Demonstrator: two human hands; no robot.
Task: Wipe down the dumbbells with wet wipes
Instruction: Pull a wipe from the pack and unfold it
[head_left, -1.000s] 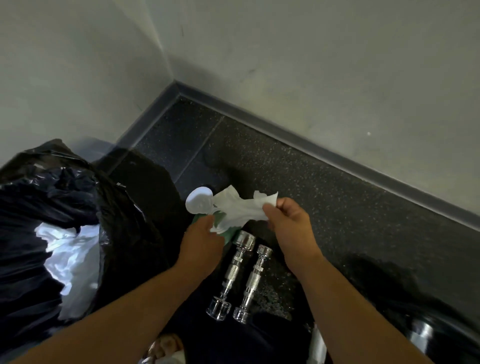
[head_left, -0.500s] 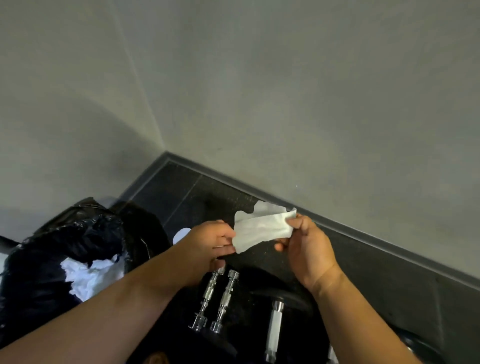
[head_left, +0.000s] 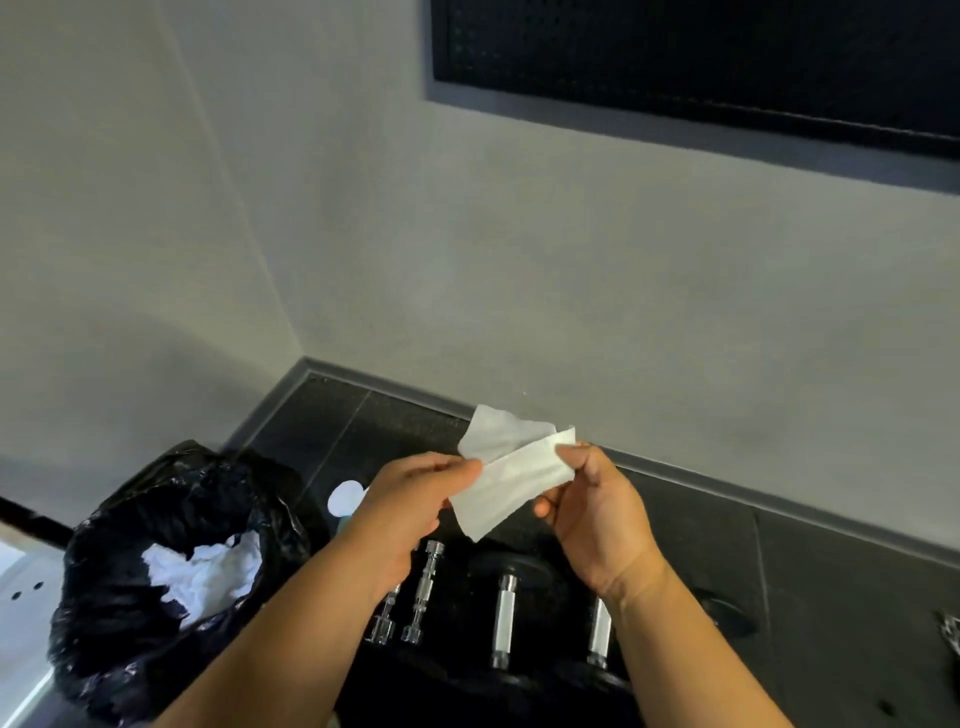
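A white wet wipe (head_left: 514, 470) is stretched between both hands at chest height above the floor. My left hand (head_left: 410, 499) pinches its left edge and my right hand (head_left: 597, 514) pinches its right corner. Below the hands, two slim chrome dumbbell bars (head_left: 426, 592) lie side by side on the dark floor. To their right lie two black dumbbells, one with a chrome handle (head_left: 505, 618) in full sight, the other's handle (head_left: 600, 631) partly behind my right forearm. The wipes pack with a round white lid (head_left: 345, 499) sits behind my left hand, mostly hidden.
A black bin bag (head_left: 171, 571) holding crumpled white wipes stands at the left. Grey walls meet in a corner behind, with a dark baseboard (head_left: 727, 488). A black panel (head_left: 701, 57) hangs high on the wall. Another dark object (head_left: 727, 616) lies at the right.
The camera tilted up, so more wall and the black panel came into sight. Both hands lifted the wipe off the pack and spread it flatter between them.
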